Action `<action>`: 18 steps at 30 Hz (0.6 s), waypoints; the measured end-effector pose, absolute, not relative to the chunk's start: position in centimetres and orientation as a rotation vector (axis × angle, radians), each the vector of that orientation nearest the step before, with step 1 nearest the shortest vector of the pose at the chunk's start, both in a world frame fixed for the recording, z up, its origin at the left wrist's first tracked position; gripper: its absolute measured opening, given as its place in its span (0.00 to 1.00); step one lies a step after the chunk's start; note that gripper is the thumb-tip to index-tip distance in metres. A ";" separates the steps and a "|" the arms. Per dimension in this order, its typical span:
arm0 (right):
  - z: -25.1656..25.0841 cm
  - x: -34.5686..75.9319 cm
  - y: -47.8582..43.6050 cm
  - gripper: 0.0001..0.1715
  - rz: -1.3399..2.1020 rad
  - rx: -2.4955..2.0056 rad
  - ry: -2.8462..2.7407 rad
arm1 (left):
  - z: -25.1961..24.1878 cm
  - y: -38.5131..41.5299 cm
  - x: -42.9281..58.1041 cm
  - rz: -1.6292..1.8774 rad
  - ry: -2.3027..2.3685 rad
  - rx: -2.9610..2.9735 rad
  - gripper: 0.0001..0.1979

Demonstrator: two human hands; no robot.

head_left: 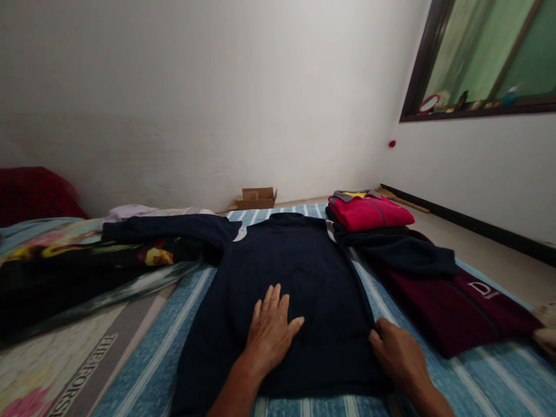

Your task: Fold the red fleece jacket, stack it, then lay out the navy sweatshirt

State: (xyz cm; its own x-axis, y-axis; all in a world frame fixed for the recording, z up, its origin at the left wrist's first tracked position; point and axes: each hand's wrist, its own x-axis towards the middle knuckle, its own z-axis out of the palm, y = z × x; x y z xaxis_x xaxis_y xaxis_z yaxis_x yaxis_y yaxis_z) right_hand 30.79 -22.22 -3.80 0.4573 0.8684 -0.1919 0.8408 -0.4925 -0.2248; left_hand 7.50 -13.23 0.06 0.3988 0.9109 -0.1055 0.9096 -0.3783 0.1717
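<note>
A dark navy long-sleeved sweatshirt [295, 260] lies spread out in front of me, collar at the far end, with a pale patch near each shoulder. Its left sleeve stretches out to the left over other cloth; the right sleeve rests across a folded maroon garment [452, 307]. My left hand [271, 327] lies flat on the body of the sweatshirt, fingers extended. At the lower right edge, my right hand [399, 353] is closed on the sweatshirt's side near the hem, thumb and fingers pinching the fabric.
The sweatshirt lies on a blue striped sheet [165, 353]. Folded clothes with a bright pink top [373, 211] are stacked at the far right. On the left are black patterned cloth [87, 272] and a floral cover [52, 359]. A cardboard box [257, 198] stands by the wall.
</note>
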 end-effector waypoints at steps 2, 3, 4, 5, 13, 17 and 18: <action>-3.8 30.9 -22.2 0.13 0.445 -2.594 -1.513 | -1.0 -13.0 7.8 -0.043 1.630 2.449 0.35; -3.8 30.9 -22.1 0.13 0.446 -2.598 -1.507 | -1.6 -12.9 7.9 -0.061 1.640 2.449 0.36; -3.8 30.9 -22.1 0.13 0.444 -2.606 -1.502 | -2.1 -12.9 7.9 -0.072 1.648 2.452 0.36; -3.8 30.9 -22.1 0.13 0.440 -2.614 -1.501 | -2.5 -12.8 7.9 -0.075 1.652 2.458 0.37; -3.8 31.0 -22.1 0.14 0.411 -2.612 -1.468 | -3.2 -12.6 8.0 -0.060 1.668 2.487 0.37; -3.8 31.1 -22.0 0.15 0.384 -2.604 -1.435 | -3.4 -12.3 8.3 -0.101 1.687 2.484 0.39; -3.7 31.0 -22.0 0.15 0.373 -2.608 -1.425 | -3.4 -12.2 8.4 -0.116 1.694 2.482 0.39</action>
